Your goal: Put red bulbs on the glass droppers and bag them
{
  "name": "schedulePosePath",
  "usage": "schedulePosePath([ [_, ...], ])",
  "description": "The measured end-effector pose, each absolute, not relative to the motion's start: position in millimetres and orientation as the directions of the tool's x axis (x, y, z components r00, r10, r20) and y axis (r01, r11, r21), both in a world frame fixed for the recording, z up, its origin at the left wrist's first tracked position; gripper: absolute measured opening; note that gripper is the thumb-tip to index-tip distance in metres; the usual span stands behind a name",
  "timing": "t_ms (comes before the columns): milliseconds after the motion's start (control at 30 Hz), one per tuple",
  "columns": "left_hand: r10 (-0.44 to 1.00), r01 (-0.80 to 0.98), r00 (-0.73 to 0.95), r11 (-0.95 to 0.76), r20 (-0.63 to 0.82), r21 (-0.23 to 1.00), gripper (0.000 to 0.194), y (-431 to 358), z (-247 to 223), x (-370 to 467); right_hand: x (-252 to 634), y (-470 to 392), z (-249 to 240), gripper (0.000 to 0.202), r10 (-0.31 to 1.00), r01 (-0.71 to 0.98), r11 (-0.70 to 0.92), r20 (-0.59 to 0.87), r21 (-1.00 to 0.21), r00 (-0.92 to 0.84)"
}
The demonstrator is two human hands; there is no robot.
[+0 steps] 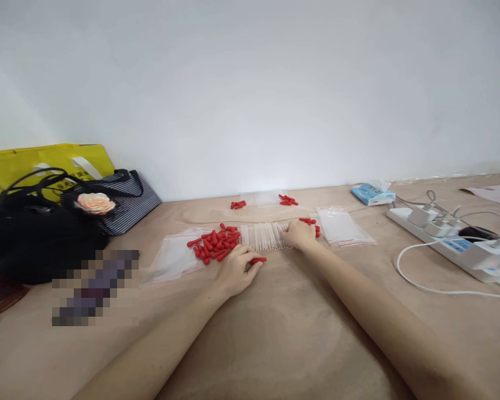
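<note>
A red rubber dropper bulb (258,260) sticks out between the thumb and fingers of my left hand (236,269), which is closed on it just in front of a row of thin whitish tubes (261,236). Beside that hand lies a heap of red bulbs (216,241). My right hand (299,234) reaches the right end of the row, its fingers pinched together at the tubes; what they grip, if anything, is hidden. Past its knuckles lies a small group of red bulbs (312,223), partly covered by the hand.
Clear zip bags lie left (169,255) and right (344,226). Near the wall are a bag of tubes (266,199) and two small bulb groups. A tissue pack (373,194) and a cabled power strip (458,247) stand right; a black bag (37,239) and striped bag (133,203) left.
</note>
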State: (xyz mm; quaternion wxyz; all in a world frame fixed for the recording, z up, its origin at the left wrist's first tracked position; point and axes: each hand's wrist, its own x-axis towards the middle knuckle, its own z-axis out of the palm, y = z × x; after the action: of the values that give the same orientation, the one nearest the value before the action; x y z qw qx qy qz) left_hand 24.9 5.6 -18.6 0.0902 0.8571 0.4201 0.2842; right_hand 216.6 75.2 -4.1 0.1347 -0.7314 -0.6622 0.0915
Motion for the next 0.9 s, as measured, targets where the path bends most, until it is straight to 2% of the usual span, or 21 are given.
schedulePosePath([
  [167, 0.763, 0.695, 0.506, -0.637, 0.404, 0.334, 0.015, 7, -18, 25, 231, 64, 3, 0.025, 0.993, 0.909, 0.102, 0.099, -0.403, -0.067],
  [267, 0.781, 0.728, 0.487, -0.61, 0.39, 0.313, 0.012, 8, -19, 24, 242, 45, -6, 0.018, 0.953, 0.861, 0.283, 0.222, -0.422, -0.205],
  [333, 0.796, 0.745, 0.461, -0.588, 0.393, 0.316, 0.012, 9, -20, 24, 246, 32, -18, 0.017, 0.814, 0.748, 0.554, 0.426, -0.364, -0.396],
  [433, 0.796, 0.742, 0.443, -0.583, 0.412, 0.329, 0.015, 10, -22, 23, 247, 18, -36, 0.029, 0.655, 0.625, 0.729, 0.549, -0.278, -0.52],
  [633, 0.781, 0.727, 0.471, -0.607, 0.41, 0.322, 0.019, 12, -24, 22, 242, 14, -45, 0.044, 0.611, 0.614, 0.757, 0.577, -0.225, -0.542],
  [900, 0.758, 0.715, 0.467, -0.626, 0.455, 0.309, 0.018, 10, -24, 22, 243, 13, -47, 0.034, 0.615, 0.627, 0.749, 0.577, -0.214, -0.537],
])
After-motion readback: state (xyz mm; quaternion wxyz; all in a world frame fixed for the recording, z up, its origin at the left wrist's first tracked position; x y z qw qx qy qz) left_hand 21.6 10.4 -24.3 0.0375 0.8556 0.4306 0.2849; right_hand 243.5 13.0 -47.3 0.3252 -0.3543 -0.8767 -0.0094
